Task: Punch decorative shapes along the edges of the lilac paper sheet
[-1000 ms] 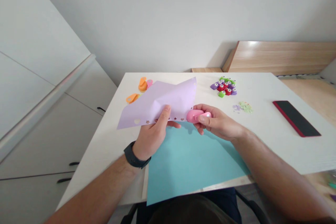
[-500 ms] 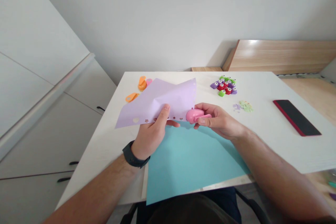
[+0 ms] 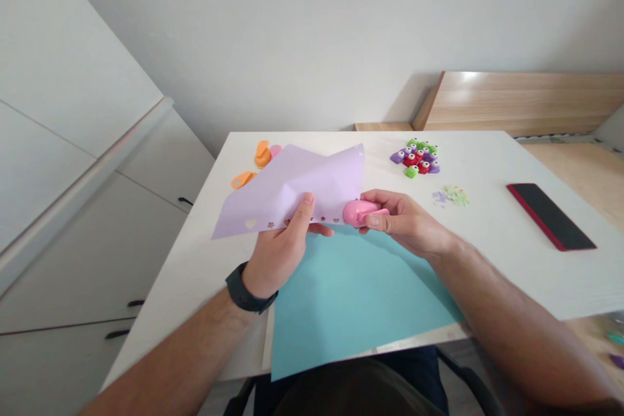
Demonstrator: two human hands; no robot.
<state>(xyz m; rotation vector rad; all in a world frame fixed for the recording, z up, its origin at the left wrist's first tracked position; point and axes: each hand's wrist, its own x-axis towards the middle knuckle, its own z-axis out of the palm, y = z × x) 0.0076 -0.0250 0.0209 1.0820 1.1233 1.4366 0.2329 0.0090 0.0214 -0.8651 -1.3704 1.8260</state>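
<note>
My left hand [image 3: 283, 248] grips the lower edge of a sheet of lilac paper [image 3: 297, 185], thumb on top and fingers underneath. The sheet bends upward and has a row of small punched shapes, including a heart and stars, along that edge. My right hand [image 3: 404, 224] is shut on a pink craft punch [image 3: 357, 212], which is clamped on the paper's right end. A sheet of turquoise card [image 3: 351, 299] lies beneath both hands, overhanging the table's front edge.
Orange craft punches [image 3: 262, 155] stand behind the sheet on the white table [image 3: 511, 266]. Several small colourful punches [image 3: 413, 158] are clustered at the back, near paper scraps [image 3: 451, 195]. A black phone in a red case [image 3: 550, 216] lies at right. White cabinets [image 3: 92, 221] stand at left.
The pink punch and lilac sheet have shifted slightly left with both hands. The whole view has drifted a little upward and sideways. Both hands keep their hold.
</note>
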